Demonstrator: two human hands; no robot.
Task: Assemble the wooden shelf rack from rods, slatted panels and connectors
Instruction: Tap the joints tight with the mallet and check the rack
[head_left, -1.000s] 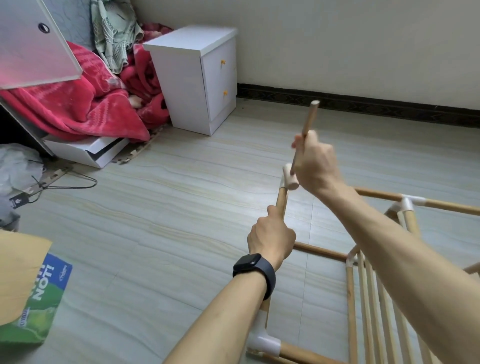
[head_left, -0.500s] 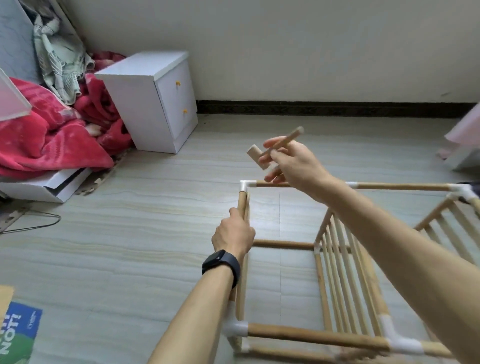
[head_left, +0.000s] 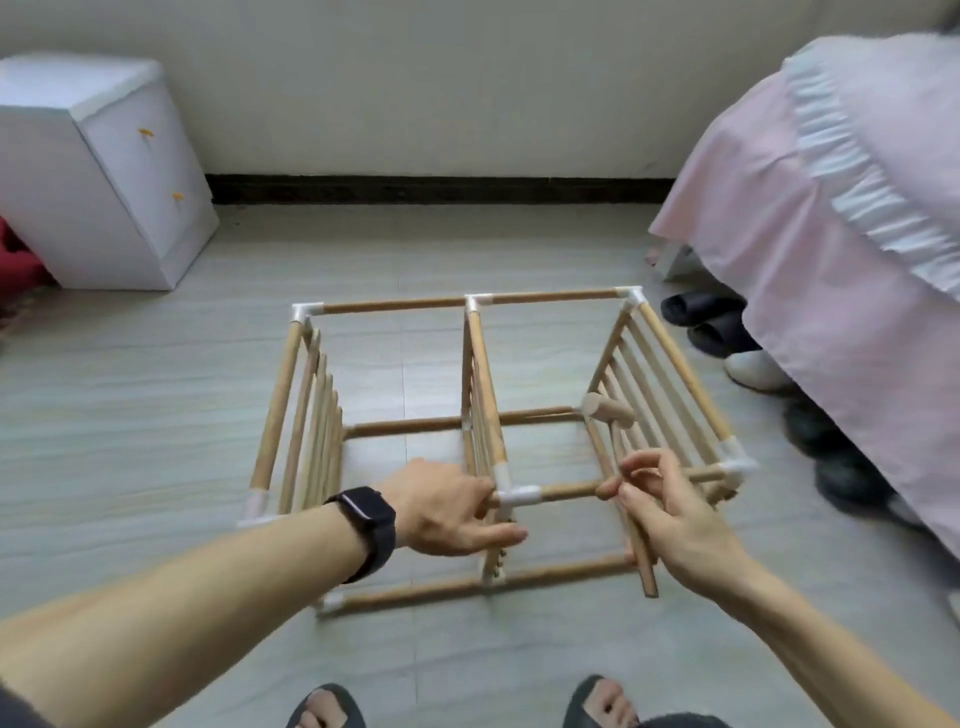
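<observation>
Rack (head_left: 480, 364) rail (head_left: 566, 490) clamped in my left fingers (head_left: 467, 491), mallet (head_left: 608, 413) pinched in my right fingers (head_left: 639, 465); a glancing swing could strike knuckles.

Rack (head_left: 483, 364): pale natural wood; connectors (head_left: 517, 494) white. Mallet (head_left: 608, 410): pale wood. Cabinet (head_left: 104, 171): white, orange knobs (head_left: 146, 133). Bedcover (head_left: 831, 260): pink, white ruffle. Floor (head_left: 156, 415): grey, streaked grain. Watch (head_left: 366, 519): black.

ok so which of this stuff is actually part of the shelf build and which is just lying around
Part of the job:
rack frame
slatted panels
white connectors
wooden mallet, held in the right hand
left hand, gripping the frame by the middle connector

Just lying about:
white cabinet
pink bedspread
shoes beside the bed
</observation>
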